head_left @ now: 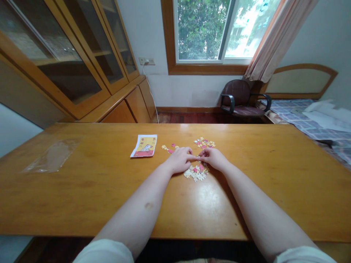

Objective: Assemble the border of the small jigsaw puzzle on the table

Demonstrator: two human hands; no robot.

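With the left grip (pixel 181 159) loosely part-open and the right (pixel 214 158) bunched, hold indiscernible, pink-yellow-and-white jigsaw pieces (pixel 196 174) just bodyward could be scattered by a low wrist sweep.

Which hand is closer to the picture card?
Left. The left hand is just right of the picture card and slightly nearer the person, not touching it; the right hand is farther right, beyond the left hand.
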